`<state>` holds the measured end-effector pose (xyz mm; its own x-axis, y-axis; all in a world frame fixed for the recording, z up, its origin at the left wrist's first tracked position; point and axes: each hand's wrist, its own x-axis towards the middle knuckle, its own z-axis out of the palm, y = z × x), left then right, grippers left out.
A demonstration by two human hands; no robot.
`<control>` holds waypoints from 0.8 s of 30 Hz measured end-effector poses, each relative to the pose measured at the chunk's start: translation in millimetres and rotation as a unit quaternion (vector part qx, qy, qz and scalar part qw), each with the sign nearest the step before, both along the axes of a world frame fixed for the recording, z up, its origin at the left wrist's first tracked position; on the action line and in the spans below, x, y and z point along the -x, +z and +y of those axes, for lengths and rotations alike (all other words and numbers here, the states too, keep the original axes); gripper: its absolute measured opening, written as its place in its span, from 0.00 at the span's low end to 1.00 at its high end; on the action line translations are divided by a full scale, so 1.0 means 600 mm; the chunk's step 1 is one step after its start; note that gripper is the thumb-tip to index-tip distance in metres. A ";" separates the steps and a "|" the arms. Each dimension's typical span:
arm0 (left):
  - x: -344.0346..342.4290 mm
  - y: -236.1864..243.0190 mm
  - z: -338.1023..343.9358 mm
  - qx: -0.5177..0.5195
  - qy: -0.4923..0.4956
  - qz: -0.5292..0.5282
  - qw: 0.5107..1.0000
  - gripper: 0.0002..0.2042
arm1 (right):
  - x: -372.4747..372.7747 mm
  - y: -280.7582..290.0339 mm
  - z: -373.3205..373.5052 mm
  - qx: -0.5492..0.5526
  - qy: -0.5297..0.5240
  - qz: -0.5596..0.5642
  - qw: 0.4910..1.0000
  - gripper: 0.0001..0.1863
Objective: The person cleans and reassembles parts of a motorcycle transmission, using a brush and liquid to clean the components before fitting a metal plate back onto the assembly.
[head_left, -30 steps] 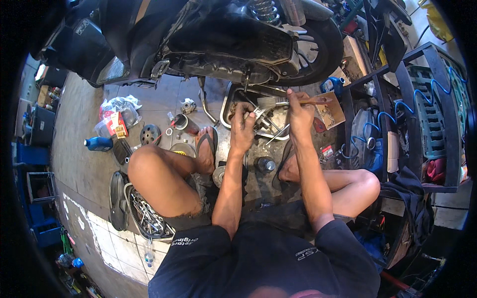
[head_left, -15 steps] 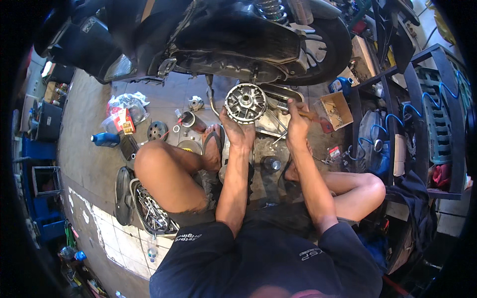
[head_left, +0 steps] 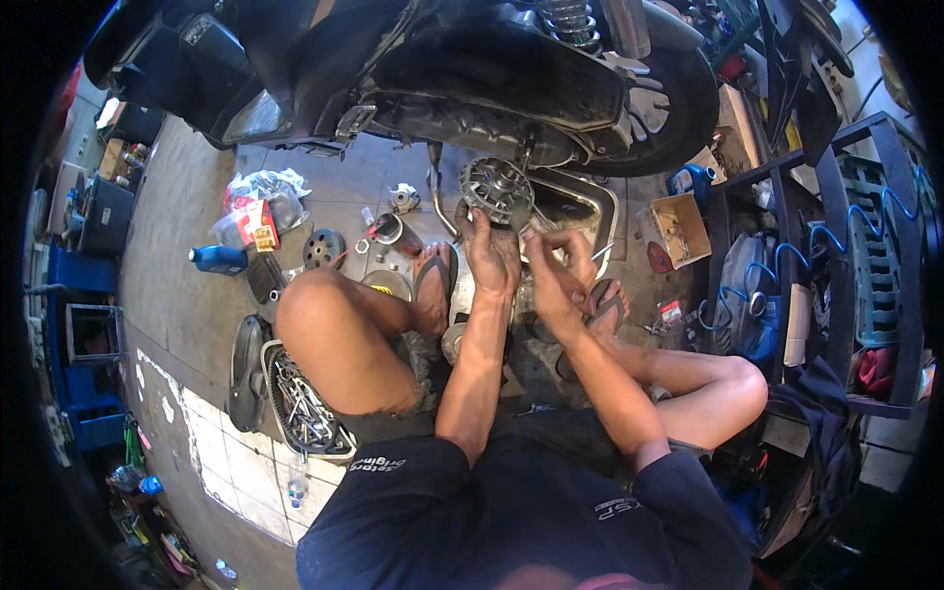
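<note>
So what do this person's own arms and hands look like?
They're ordinary human ones. The bare left hand and bare right hand wear no gloves, and no watch or cable shows at the wrists. The forearms are uncovered below a dark, short-sleeved cloth shirt; its left sleeve carries white lettering.

motorcycle [head_left: 482,84]: cut off at top | tray [head_left: 612,206]: partly behind hands [head_left: 562,273] | metal pieces [head_left: 300,403]: too small to tell

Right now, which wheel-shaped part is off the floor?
The finned metal part, held in the left hand; the dark holed disc lies on the floor.
</note>
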<state>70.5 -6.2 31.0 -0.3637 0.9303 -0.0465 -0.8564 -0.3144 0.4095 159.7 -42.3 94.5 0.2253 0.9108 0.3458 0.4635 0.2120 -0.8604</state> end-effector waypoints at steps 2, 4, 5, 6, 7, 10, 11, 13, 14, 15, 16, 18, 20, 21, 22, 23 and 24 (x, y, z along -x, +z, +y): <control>-0.001 -0.006 -0.007 0.051 -0.017 0.069 0.996 0.23 | 0.005 0.024 -0.009 -0.083 0.049 -0.043 0.994 0.09; 0.001 -0.015 -0.009 0.062 -0.037 0.058 0.996 0.23 | 0.003 0.047 0.002 -0.124 0.050 -0.048 0.990 0.08; 0.000 -0.019 -0.008 0.039 -0.047 0.042 0.997 0.22 | 0.000 0.052 0.010 -0.167 0.051 -0.054 0.983 0.07; -0.005 -0.016 -0.006 0.014 -0.060 0.024 0.998 0.22 | -0.009 0.051 0.019 -0.167 0.049 -0.056 0.983 0.07; -0.008 -0.013 -0.006 0.019 -0.067 0.004 0.998 0.19 | -0.020 0.046 0.028 -0.187 0.105 -0.081 0.973 0.07; -0.016 0.013 -0.010 0.000 -0.063 -0.064 0.996 0.17 | -0.048 0.023 0.045 -0.222 0.166 -0.142 0.950 0.08; -0.008 -0.009 -0.008 -0.011 -0.048 -0.051 0.997 0.18 | -0.060 0.018 0.050 -0.241 0.203 -0.170 0.934 0.08; 0.001 -0.017 0.000 -0.031 -0.042 -0.057 0.997 0.19 | -0.089 0.002 0.069 -0.266 0.245 -0.225 0.905 0.09; 0.006 -0.019 0.003 -0.051 -0.037 -0.065 0.996 0.21 | -0.104 -0.005 0.072 -0.264 0.245 -0.224 0.905 0.09; 0.012 -0.017 0.004 -0.051 -0.053 -0.070 0.995 0.23 | -0.113 0.001 0.075 -0.224 0.203 -0.191 0.934 0.09; 0.014 -0.014 0.003 -0.050 -0.053 -0.070 0.995 0.23 | -0.118 0.004 0.076 -0.182 0.160 -0.157 0.957 0.09; 0.015 -0.007 0.002 -0.030 -0.023 -0.060 0.997 0.24 | -0.117 0.009 0.075 -0.175 0.125 -0.115 0.970 0.09; 0.013 0.002 0.003 -0.042 -0.032 -0.051 0.997 0.23 | -0.102 0.022 0.066 -0.176 0.128 -0.091 0.972 0.08; 0.012 0.000 0.001 -0.042 -0.037 -0.041 0.998 0.22 | -0.088 0.026 0.060 -0.163 0.153 -0.068 0.972 0.08; 0.007 0.007 0.001 -0.042 -0.044 -0.032 0.998 0.21 | -0.077 0.024 0.055 -0.163 0.151 -0.069 0.972 0.08; -0.004 0.013 -0.003 -0.016 -0.034 -0.036 0.999 0.19 | -0.067 0.021 0.050 -0.132 0.161 -0.025 0.978 0.07; -0.001 0.003 -0.003 -0.016 -0.031 -0.035 0.999 0.19 | -0.059 0.019 0.047 -0.099 0.176 0.022 0.979 0.07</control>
<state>71.1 -8.2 32.8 -0.3020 0.9525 -0.0403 -0.9008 -0.2712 0.3392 195.0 -14.3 106.2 -0.0716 0.8506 0.5209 0.2946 0.5170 -0.8037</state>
